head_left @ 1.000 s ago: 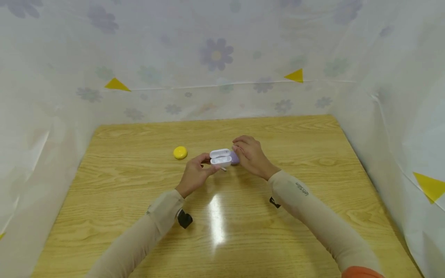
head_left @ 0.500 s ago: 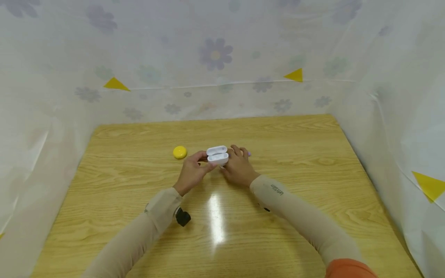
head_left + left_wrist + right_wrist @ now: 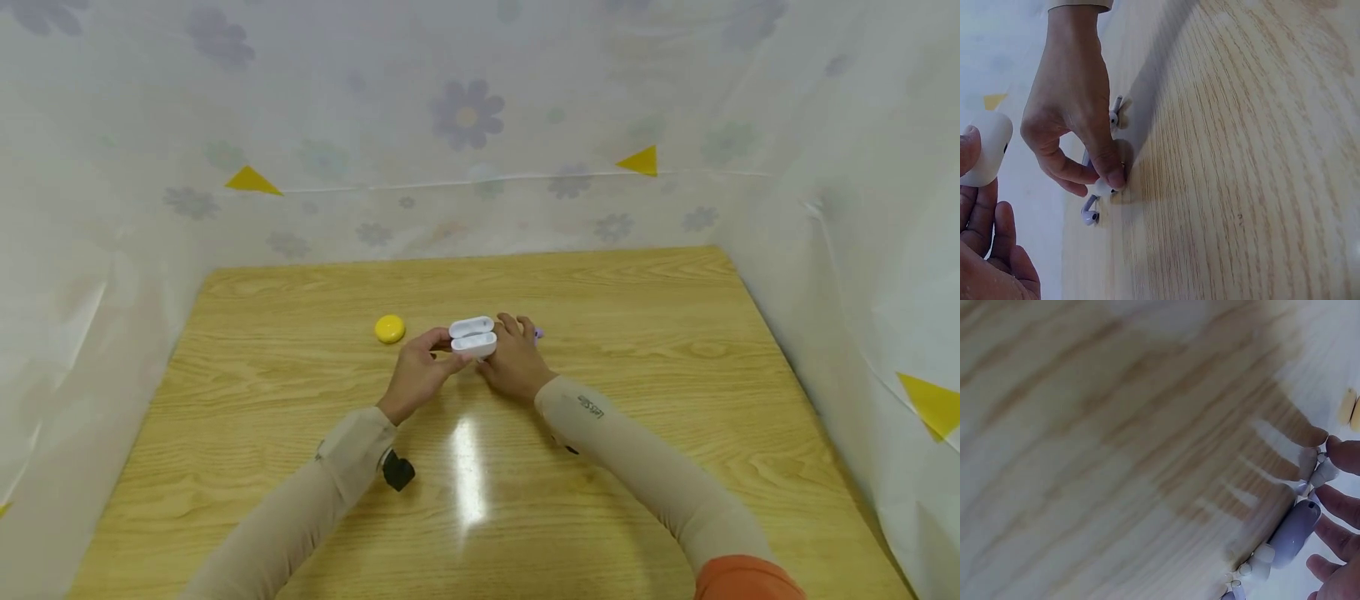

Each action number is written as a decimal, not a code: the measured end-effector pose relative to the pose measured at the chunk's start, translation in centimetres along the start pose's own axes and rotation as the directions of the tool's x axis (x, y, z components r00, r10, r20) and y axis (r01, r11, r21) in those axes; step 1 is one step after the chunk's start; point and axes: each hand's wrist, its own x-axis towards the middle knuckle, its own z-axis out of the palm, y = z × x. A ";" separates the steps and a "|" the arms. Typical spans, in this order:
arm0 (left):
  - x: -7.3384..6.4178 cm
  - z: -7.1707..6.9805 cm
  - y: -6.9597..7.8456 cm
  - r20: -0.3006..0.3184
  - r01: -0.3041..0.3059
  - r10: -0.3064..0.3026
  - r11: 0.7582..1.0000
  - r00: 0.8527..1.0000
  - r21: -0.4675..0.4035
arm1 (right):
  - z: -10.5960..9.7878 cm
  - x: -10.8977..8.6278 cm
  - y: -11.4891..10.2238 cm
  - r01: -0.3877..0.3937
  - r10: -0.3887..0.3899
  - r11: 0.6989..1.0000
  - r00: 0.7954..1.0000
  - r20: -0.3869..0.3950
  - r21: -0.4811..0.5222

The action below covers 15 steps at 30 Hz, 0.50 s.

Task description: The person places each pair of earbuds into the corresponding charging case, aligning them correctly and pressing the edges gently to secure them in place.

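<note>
A white earbud case (image 3: 473,337) with its lid raised is held between the thumb and fingers of my left hand (image 3: 416,379), above the table. Its rounded back (image 3: 991,147) faces the left wrist camera. My right hand (image 3: 516,365) reaches down just right of the case, with thumb and finger pinching a white earbud (image 3: 1102,187) at the tabletop. A purple case (image 3: 1297,531) lies under that hand, mostly hidden in the head view. Another white earbud (image 3: 1262,562) rests beside it. Purple earbuds lie on either side: one earbud (image 3: 1090,216) and a second earbud (image 3: 1114,117).
A round yellow case (image 3: 389,328) sits on the wooden table (image 3: 300,392) to the left of my hands. White flowered sheeting (image 3: 465,208) rises behind the table and along both sides, with yellow triangles stuck on it.
My right hand has come left and down from above the purple case to a white earbud by the open case. My left hand stays nearly in place with the white case.
</note>
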 end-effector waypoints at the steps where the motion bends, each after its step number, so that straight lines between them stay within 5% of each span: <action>1: 0.0 0.0 0.0 0.001 0.002 -0.002 1.000 1.000 -0.001 | 0.0 0.0 0.0 0.003 -0.003 1.000 1.000 -0.007 -0.001; 15: 0.0 -0.1 -0.2 0.003 0.005 -0.005 1.000 1.000 -0.009 | 0.2 -0.1 0.0 0.004 -0.004 1.000 1.000 -0.019 -0.017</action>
